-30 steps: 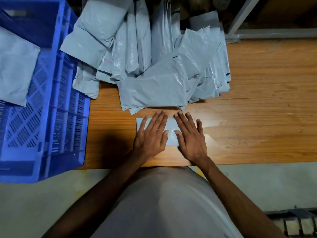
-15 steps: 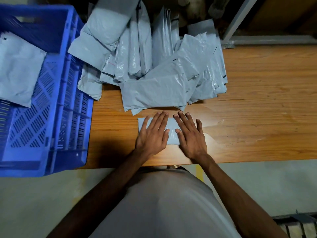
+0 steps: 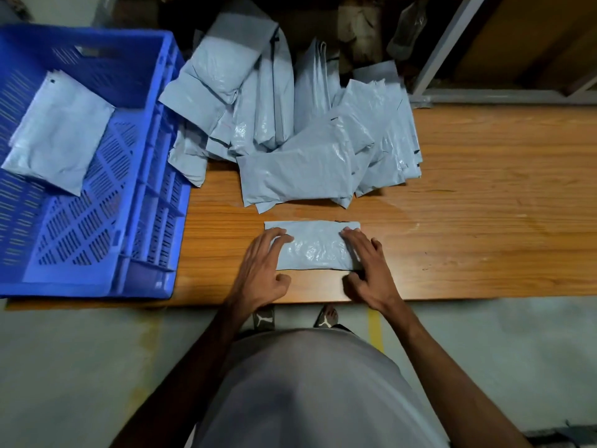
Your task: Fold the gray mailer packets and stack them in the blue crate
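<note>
Both hands make our grip on the folded gray mailer packet (image 3: 315,245): our left hand (image 3: 263,270) lies with its fingers loosely spread over the packet's left end, and our right hand (image 3: 366,265) covers the right end, thumb tucked at the near corner, though we cannot tell whether it pinches or only presses. The packet lies flat on the desk (image 3: 484,221) between them. Just beyond our grip sprawls the heap of unfolded packets (image 3: 300,140), so most of the work seems left. Far left of the grip, the blue crate (image 3: 151,163) holds what looks like a single folded packet (image 3: 61,134). Wood-grain desk, pale floor (image 3: 80,367) beneath, a metal frame (image 3: 449,43) behind.
</note>
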`<act>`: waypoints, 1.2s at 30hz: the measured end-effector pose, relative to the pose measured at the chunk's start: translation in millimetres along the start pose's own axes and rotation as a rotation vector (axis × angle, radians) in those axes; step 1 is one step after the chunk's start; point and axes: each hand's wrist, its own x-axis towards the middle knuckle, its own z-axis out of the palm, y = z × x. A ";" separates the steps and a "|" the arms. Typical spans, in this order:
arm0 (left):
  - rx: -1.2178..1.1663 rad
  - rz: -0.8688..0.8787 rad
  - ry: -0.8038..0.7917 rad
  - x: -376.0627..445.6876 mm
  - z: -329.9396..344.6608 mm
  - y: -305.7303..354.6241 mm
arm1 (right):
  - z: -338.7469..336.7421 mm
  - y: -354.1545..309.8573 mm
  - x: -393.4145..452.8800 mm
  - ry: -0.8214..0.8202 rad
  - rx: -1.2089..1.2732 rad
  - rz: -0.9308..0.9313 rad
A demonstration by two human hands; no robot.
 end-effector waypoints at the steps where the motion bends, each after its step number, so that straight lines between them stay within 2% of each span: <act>1: -0.044 -0.013 0.027 -1.1 1.0 -0.4 | 0.6 -0.7 0.0 0.023 0.024 -0.003; 4: -0.220 -0.037 0.147 -1.1 -3.4 7.1 | -4.1 -9.2 3.0 0.118 0.202 0.039; 7: -0.402 -0.093 0.339 2.7 -13.2 16.6 | -16.3 -25.0 8.0 0.266 0.439 0.083; 10: -0.494 -0.268 0.411 13.0 -20.2 22.9 | -22.3 -32.1 18.6 0.379 0.389 0.150; 13: -0.402 -0.351 0.358 22.1 -12.1 16.2 | -12.6 -22.9 26.6 0.340 0.259 0.211; 16: -0.066 -0.428 0.218 21.5 -1.3 4.0 | 0.3 -12.0 24.3 0.316 0.035 0.211; 18: 0.118 -0.371 0.240 18.0 1.4 2.9 | 4.6 -12.8 21.7 0.347 -0.133 0.178; 20: 0.171 -0.235 0.255 16.6 1.9 8.2 | 9.0 -21.9 22.7 0.355 -0.205 0.102; 24: 0.223 -0.059 0.071 24.3 20.4 19.4 | 28.4 -32.8 31.6 0.151 -0.396 -0.037; 27: 0.294 0.008 0.006 29.6 33.6 14.4 | 36.1 -26.3 36.0 0.056 -0.472 -0.039; 36: 0.349 0.053 0.021 32.1 38.7 3.2 | 39.3 -18.0 36.2 0.071 -0.478 0.001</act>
